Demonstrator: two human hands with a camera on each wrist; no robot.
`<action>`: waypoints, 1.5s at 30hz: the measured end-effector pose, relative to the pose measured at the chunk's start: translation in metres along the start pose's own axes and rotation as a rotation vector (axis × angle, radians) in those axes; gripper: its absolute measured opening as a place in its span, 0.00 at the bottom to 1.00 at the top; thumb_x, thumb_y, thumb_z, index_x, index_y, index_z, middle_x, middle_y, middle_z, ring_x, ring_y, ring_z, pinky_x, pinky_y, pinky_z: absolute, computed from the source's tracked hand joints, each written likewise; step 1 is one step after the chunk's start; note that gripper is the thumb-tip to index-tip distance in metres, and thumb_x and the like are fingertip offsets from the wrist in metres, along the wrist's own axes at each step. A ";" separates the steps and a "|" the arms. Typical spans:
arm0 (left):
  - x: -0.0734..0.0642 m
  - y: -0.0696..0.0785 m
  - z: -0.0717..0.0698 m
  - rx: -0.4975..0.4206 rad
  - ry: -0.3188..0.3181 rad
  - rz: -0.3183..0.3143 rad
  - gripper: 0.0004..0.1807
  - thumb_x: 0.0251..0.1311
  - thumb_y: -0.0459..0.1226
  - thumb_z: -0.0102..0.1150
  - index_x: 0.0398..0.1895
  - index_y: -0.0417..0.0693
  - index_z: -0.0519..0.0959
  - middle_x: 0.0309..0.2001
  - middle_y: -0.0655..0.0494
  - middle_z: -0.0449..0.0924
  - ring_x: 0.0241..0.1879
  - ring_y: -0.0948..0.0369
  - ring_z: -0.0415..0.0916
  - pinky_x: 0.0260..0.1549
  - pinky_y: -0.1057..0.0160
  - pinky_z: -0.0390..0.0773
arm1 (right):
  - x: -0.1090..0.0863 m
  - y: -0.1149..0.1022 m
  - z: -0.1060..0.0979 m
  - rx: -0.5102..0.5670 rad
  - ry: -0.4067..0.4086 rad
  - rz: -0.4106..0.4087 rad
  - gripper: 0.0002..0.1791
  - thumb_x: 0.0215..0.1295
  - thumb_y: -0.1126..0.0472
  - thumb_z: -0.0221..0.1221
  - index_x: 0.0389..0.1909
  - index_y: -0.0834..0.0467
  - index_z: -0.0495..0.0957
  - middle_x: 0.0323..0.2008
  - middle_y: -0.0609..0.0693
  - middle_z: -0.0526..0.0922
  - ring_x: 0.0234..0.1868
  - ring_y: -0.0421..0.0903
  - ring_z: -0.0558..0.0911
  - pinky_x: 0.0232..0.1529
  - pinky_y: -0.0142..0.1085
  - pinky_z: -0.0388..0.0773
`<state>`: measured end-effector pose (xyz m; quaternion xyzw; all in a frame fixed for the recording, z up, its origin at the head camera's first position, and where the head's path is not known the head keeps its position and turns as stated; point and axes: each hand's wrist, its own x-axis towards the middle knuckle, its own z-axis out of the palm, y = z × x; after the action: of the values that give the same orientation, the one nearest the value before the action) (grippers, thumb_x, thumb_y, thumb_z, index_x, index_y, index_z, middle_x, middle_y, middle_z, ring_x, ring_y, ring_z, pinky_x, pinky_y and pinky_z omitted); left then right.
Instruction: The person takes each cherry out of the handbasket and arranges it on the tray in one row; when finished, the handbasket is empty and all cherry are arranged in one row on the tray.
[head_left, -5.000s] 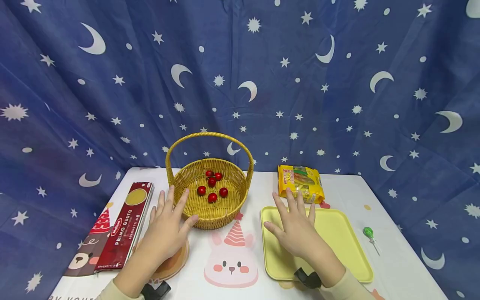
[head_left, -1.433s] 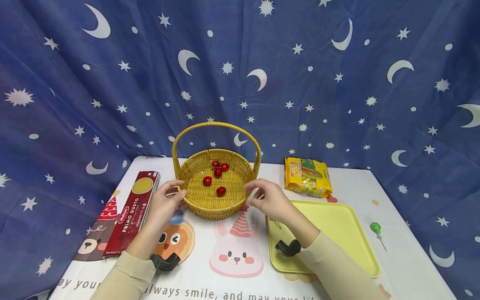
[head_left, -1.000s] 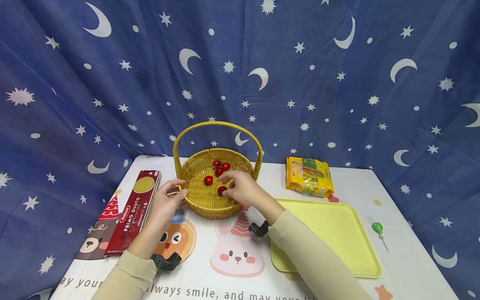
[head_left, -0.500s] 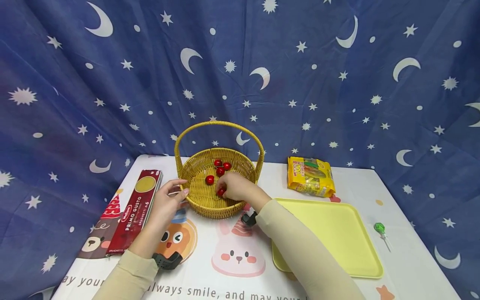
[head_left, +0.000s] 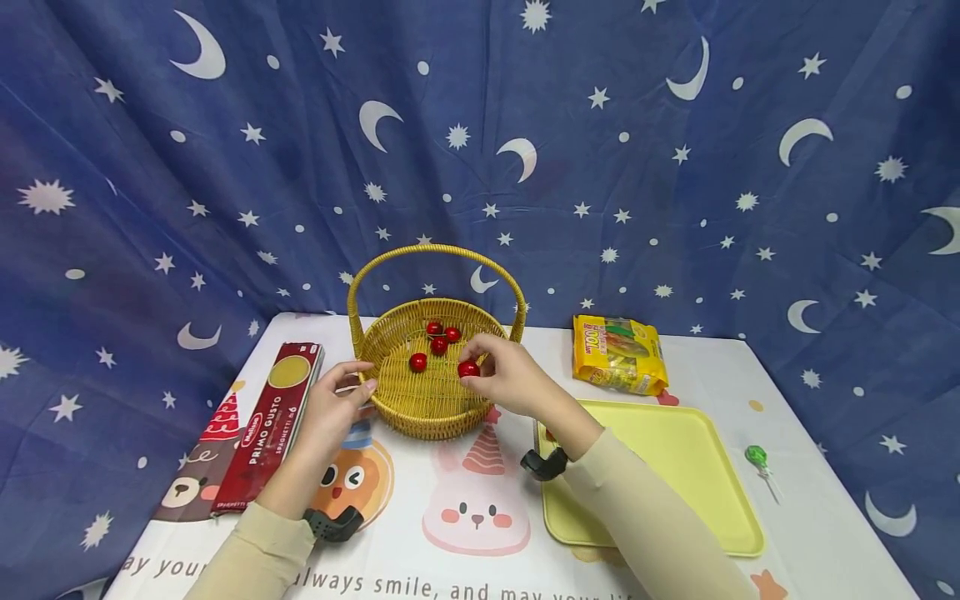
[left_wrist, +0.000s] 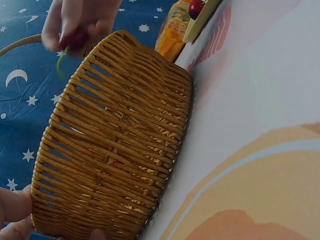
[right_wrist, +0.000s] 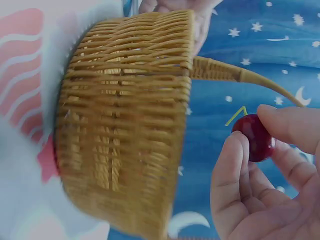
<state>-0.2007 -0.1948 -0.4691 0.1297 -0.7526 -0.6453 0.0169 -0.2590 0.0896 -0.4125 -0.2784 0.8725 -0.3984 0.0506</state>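
A woven wicker basket [head_left: 431,427] with a tall handle stands at the back of the table, several red cherries [head_left: 418,362] lying inside. My left hand [head_left: 335,400] holds its left rim between thumb and fingers. Above the right part of the basket, my right hand [head_left: 510,377] pinches one cherry [right_wrist: 254,137] between thumb and fingertips. That cherry's green stem sticks out in the right wrist view. Another cherry [left_wrist: 196,8] rests on the yellow tray [head_left: 675,467], seen in the left wrist view; in the head view my right wrist nearly hides it.
A red spaghetti pack [head_left: 270,429] lies left of my left hand. Behind the tray is a yellow candy bag [head_left: 619,354], and a green lollipop [head_left: 759,462] lies to the tray's right. A blue curtain [head_left: 480,150] hangs behind the table [head_left: 360,575].
Both hands hovered spread at first; the left then took the basket's rim. A cherry came onto the tray. The right hand reached into the basket, gripped another cherry and lifted it rightward.
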 end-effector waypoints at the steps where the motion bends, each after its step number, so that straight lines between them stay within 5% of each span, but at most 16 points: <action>1: 0.000 0.000 0.000 -0.001 -0.001 -0.001 0.22 0.79 0.35 0.60 0.72 0.46 0.75 0.62 0.41 0.74 0.54 0.52 0.82 0.54 0.56 0.92 | -0.008 0.001 -0.005 0.010 0.010 -0.006 0.14 0.67 0.63 0.72 0.50 0.50 0.83 0.40 0.47 0.84 0.35 0.47 0.80 0.34 0.34 0.80; 7: 0.000 -0.001 0.000 -0.004 -0.001 -0.011 0.22 0.79 0.36 0.60 0.72 0.48 0.75 0.63 0.42 0.74 0.55 0.51 0.82 0.55 0.56 0.92 | -0.061 0.017 -0.032 -0.025 0.058 0.020 0.14 0.67 0.63 0.74 0.50 0.47 0.90 0.41 0.46 0.84 0.33 0.46 0.77 0.31 0.33 0.77; 12: 0.000 -0.001 0.000 0.001 -0.003 -0.013 0.22 0.79 0.36 0.60 0.72 0.48 0.75 0.63 0.42 0.73 0.55 0.51 0.82 0.56 0.54 0.91 | -0.102 0.044 -0.048 -0.035 0.088 0.210 0.17 0.67 0.67 0.72 0.54 0.49 0.89 0.50 0.49 0.87 0.40 0.46 0.85 0.39 0.34 0.87; 17: 0.001 -0.001 0.000 0.011 0.000 -0.013 0.22 0.79 0.36 0.59 0.73 0.47 0.75 0.62 0.43 0.73 0.53 0.53 0.83 0.55 0.56 0.91 | -0.126 0.075 -0.053 -0.062 0.103 0.351 0.17 0.65 0.70 0.72 0.53 0.54 0.88 0.51 0.53 0.89 0.42 0.46 0.86 0.40 0.32 0.86; 27: 0.001 0.000 0.001 -0.005 -0.006 -0.018 0.22 0.79 0.36 0.59 0.73 0.47 0.75 0.62 0.43 0.73 0.57 0.49 0.82 0.57 0.53 0.91 | -0.134 0.108 -0.047 -0.071 0.123 0.448 0.15 0.61 0.69 0.74 0.47 0.55 0.85 0.41 0.52 0.85 0.38 0.48 0.81 0.34 0.33 0.80; 45: 0.001 -0.001 0.001 -0.019 -0.005 -0.022 0.22 0.79 0.36 0.59 0.73 0.47 0.74 0.63 0.43 0.72 0.58 0.47 0.82 0.56 0.56 0.91 | -0.134 0.114 -0.047 -0.106 0.101 0.449 0.15 0.61 0.68 0.74 0.48 0.57 0.87 0.41 0.52 0.87 0.40 0.48 0.82 0.34 0.35 0.81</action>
<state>-0.2017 -0.1947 -0.4704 0.1361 -0.7451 -0.6528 0.0093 -0.2118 0.2514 -0.4807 -0.0596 0.9336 -0.3443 0.0795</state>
